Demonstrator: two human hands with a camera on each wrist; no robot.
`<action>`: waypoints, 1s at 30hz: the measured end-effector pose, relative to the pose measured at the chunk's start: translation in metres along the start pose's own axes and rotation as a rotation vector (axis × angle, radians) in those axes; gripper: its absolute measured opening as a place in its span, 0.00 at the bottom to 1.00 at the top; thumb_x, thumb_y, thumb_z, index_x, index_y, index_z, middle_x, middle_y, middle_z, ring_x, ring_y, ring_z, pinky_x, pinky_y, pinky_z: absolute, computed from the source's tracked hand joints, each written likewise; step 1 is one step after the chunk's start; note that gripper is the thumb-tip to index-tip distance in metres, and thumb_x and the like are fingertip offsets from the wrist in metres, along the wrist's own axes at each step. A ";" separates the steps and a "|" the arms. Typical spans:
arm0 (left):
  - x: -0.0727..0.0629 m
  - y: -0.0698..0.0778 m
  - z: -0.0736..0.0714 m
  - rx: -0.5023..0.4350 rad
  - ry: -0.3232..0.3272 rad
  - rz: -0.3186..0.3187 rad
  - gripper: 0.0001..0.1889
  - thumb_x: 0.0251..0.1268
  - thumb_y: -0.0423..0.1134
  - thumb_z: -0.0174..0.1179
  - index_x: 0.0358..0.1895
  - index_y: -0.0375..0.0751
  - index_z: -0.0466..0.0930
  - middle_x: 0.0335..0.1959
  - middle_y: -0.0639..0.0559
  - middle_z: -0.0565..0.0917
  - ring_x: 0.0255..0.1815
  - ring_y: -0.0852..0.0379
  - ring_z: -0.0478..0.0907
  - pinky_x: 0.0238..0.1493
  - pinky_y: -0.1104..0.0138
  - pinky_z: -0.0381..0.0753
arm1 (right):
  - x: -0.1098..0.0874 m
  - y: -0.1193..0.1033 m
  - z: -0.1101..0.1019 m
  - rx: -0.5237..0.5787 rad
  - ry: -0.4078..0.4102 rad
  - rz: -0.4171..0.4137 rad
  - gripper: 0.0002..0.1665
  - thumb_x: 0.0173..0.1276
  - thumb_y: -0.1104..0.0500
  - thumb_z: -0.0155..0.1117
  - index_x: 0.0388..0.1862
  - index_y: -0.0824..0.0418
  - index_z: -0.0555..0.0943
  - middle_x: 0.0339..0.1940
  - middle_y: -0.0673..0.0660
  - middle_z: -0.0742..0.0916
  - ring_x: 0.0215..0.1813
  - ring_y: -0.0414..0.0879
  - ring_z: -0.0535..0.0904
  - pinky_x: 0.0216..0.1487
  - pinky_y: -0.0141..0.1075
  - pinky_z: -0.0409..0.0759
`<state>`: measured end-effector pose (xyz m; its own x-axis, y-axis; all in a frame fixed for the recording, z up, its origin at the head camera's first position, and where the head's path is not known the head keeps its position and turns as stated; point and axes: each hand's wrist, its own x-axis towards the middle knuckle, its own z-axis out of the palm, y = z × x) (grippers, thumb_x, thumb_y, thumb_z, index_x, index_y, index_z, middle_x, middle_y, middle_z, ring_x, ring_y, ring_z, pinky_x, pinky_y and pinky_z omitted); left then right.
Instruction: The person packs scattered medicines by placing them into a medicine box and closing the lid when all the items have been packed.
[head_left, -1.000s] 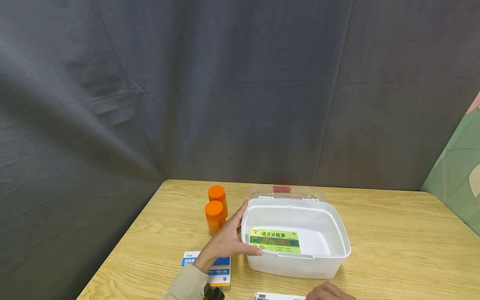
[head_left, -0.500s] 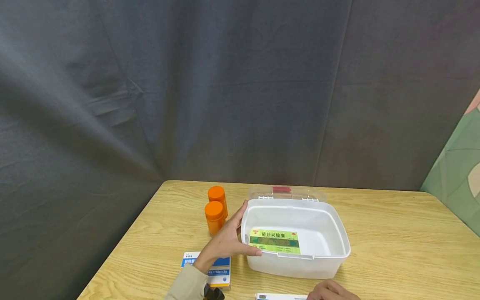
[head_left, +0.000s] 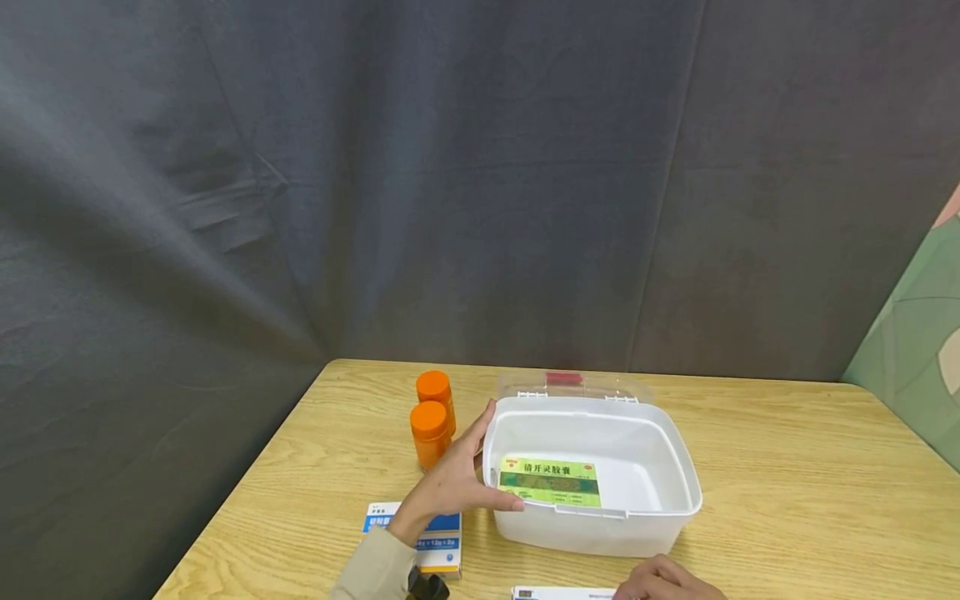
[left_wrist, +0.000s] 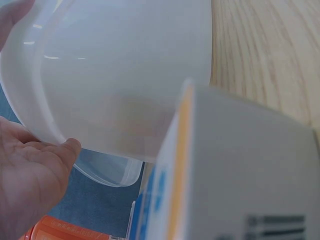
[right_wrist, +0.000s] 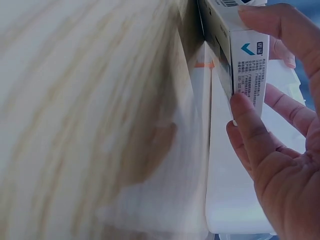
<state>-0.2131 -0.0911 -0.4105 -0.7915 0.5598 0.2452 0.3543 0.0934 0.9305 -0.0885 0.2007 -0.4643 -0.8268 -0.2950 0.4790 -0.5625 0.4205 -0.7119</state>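
A white plastic storage box (head_left: 585,535) stands on the table with its see-through lid (head_left: 607,385) folded back behind it. My left hand (head_left: 450,485) holds its left corner, thumb over the front rim and fingers along the left side. Inside lies a flat green medicine box (head_left: 550,482). Low in the head view, my right hand (head_left: 663,581) holds a white medicine box (head_left: 561,593), mostly cut off by the frame edge. In the right wrist view, thumb and fingers pinch this white carton (right_wrist: 250,65) by its end.
Two orange bottles (head_left: 430,435) stand left of the storage box. A blue-and-white medicine box (head_left: 438,546) sits partly under my left wrist on the wooden table (head_left: 795,500). A dark curtain (head_left: 480,183) hangs behind the table.
My right hand has shifted slightly to the right at the bottom of the head view. The left hand and the storage box stay in place.
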 end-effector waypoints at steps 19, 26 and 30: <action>0.000 0.001 0.000 0.006 0.007 0.004 0.65 0.45 0.45 0.78 0.79 0.46 0.35 0.76 0.47 0.55 0.70 0.49 0.62 0.69 0.61 0.58 | 0.001 -0.004 -0.010 0.161 -0.045 -0.018 0.18 0.57 0.71 0.70 0.35 0.46 0.84 0.33 0.44 0.81 0.31 0.39 0.78 0.21 0.34 0.80; -0.001 0.001 0.000 0.006 0.009 -0.011 0.64 0.46 0.45 0.78 0.79 0.47 0.36 0.76 0.48 0.55 0.69 0.49 0.62 0.69 0.62 0.58 | 0.001 -0.007 -0.009 0.121 -0.010 -0.014 0.19 0.56 0.71 0.71 0.34 0.45 0.84 0.33 0.43 0.81 0.31 0.38 0.78 0.22 0.34 0.80; -0.001 0.001 0.001 0.011 0.014 -0.023 0.63 0.46 0.46 0.78 0.79 0.48 0.36 0.76 0.49 0.54 0.70 0.50 0.61 0.70 0.63 0.57 | 0.002 -0.008 -0.010 0.109 0.004 -0.027 0.20 0.55 0.71 0.72 0.34 0.45 0.84 0.34 0.43 0.81 0.32 0.38 0.79 0.23 0.34 0.81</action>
<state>-0.2116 -0.0909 -0.4102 -0.8063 0.5458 0.2279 0.3416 0.1152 0.9328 -0.0853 0.2055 -0.4522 -0.8116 -0.3012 0.5005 -0.5803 0.3170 -0.7502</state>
